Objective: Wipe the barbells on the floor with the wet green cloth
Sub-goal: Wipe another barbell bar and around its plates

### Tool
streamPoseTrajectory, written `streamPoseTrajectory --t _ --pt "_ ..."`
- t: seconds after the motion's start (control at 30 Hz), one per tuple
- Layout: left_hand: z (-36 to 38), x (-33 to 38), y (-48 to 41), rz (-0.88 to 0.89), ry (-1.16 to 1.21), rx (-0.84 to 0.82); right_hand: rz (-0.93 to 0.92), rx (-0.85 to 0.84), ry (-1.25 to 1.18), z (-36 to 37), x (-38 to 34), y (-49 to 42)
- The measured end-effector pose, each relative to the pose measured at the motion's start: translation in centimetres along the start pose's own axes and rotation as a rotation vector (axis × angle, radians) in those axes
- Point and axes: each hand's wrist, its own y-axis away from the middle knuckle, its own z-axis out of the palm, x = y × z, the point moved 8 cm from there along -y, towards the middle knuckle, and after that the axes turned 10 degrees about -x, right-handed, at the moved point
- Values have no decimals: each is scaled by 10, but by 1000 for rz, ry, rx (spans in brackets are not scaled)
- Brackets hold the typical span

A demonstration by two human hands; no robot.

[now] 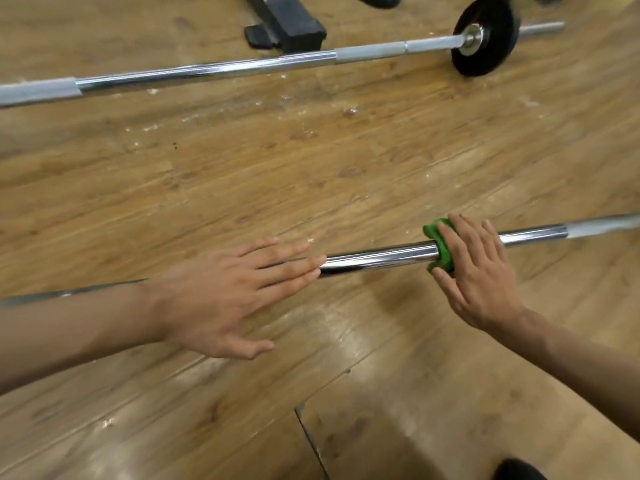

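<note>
A long chrome steel barbell shaft [381, 256] lies on the brown wood-plank floor [311, 168] and runs across the view, with its right end slightly farther from the camera than its left. All places below are given relative to this near bar.

The small bright green cloth [441, 251] is wrapped around the bar, right of its visible middle, where the polished section runs on towards a duller grey section. The right hand [481, 271] clasps the cloth against the bar. Its fingers are draped over the top and far side, and its thumb is on the near side, touching the cloth's lower edge.

The left hand [221, 292] is left of the cloth and well apart from it. It is flat, with fingers straight and together, and their tips lie over the shaft. Whether the palm presses on the bar cannot be told.

Beyond the near bar and roughly parallel to it lies a second chrome barbell [207, 69] with grey knurled sections. This bar carries a round black weight plate [485, 36] towards its right end.

Just beyond the second bar stands the black metal foot of a piece of gym equipment [287, 26]. Small white specks [242, 105] are scattered on the planks between the two bars, closer to the far one.
</note>
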Motion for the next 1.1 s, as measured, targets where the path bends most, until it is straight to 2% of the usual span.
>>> streamPoseTrajectory --t 0.17,0.3,0.4,0.6,0.7,0.8,0.93,1.1 --pt "-5 -4 -8 -13 -2 -98 -73 32 -61 -1 8 -4" --pt "-9 -5 -18 -48 18 -214 0 112 -201 -15 4 -22" --pt "-19 -1 -47 -45 -39 -237 53 120 -200 -13 3 -36" --pt "-20 17 -133 -32 -89 -267 -91 297 -229 -5 11 -29" --pt "-15 22 -157 -39 -101 -317 -23 429 -327 -6 20 -22" --pt "-17 23 -161 -68 -76 -366 1 492 -406 -1 27 -16" --pt "-18 22 -159 -97 -59 -417 69 549 -485 3 30 -14" --pt "-18 21 -163 -72 -55 -400 82 570 -453 3 29 -14"
